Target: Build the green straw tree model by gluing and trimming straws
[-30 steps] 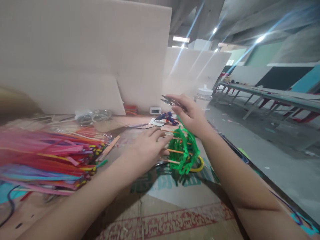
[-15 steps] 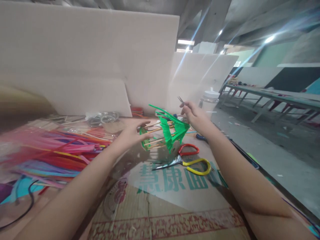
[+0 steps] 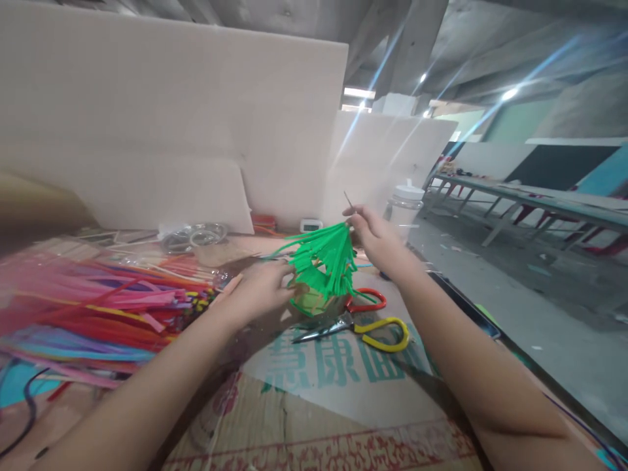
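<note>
A small model [image 3: 324,268] of green fuzzy pipe-cleaner strips over thin wooden sticks stands tilted in the middle, its strips gathered to a peak at upper right. My left hand [image 3: 262,288] is closed at its left side, fingertips partly hidden against the green strips. My right hand [image 3: 375,232] is closed on slim metal tweezers [image 3: 348,199], whose tips point up and left; its fingers are at the model's peak. Just below the model lie scissors [image 3: 350,322] with one red and one yellow handle, blades pointing left.
Bundles of coloured pipe cleaners [image 3: 112,307] spread at left. Behind are wire coils [image 3: 196,237], a small white device [image 3: 311,226] and a lidded clear bottle [image 3: 405,206]. White boards [image 3: 171,118] stand at the back. A dark flat object [image 3: 464,304] lies along the right edge.
The model has turned from lying sideways to a more upright pose, its peak now up by my right hand. My left hand has moved lower along its side. The view has shifted slightly.
</note>
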Available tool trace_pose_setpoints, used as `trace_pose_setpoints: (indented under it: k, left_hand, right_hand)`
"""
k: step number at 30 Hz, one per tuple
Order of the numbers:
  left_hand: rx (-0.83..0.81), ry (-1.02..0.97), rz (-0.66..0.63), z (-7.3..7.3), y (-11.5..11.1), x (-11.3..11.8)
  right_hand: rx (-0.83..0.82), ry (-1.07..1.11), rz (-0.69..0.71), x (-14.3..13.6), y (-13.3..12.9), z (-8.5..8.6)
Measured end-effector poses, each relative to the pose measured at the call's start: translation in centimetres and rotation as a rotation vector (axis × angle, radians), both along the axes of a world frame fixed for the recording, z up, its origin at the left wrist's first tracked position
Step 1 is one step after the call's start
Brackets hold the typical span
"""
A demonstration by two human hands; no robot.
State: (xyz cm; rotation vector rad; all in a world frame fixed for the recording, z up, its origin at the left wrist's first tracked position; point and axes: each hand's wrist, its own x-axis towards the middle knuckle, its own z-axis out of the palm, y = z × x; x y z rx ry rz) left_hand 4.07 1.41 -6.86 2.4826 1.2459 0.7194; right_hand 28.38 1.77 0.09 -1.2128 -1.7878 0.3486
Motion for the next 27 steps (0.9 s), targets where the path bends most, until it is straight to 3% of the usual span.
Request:
trace_pose_setpoints:
  k: [3,6,9,12,16,21,27]
  left_hand:
    - [0.015,0.038,-0.056,1.3,-0.3,-1.4]
    - [-0.025,0.098,-0.1,3.4,-0.4,-3.6]
    - [0.033,0.062,-0.029,5.7,-1.2,-4.7]
    - [0.08,-0.06,0.071,6.8,-2.2,-4.1]
    - [0.166,-0.045,0.038,6.4,-2.8,-2.9]
    - [0.428,0.148,0.024,5.1,-1.9,-2.6]
    - [0.649,0.221,-0.034,4.4,-1.2,-2.1]
  right_hand:
    - [0.129,-0.243,-0.093,-0.5,-0.7,-0.1]
    - [0.186,-0.358,-0.105,-1.1,-1.1,-0.3]
    - [0.242,-0.414,-0.088,-1.9,-1.4,-0.8]
    - [0.35,-0.484,-0.067,-2.8,-1.9,-1.3]
    - [0.398,-0.543,-0.056,-3.2,-2.3,-1.6]
    - [0.384,-0.528,-0.053,-3.0,-2.1,-1.5]
    - [0.382,-0.511,-0.055,-2.9,-1.8,-1.6]
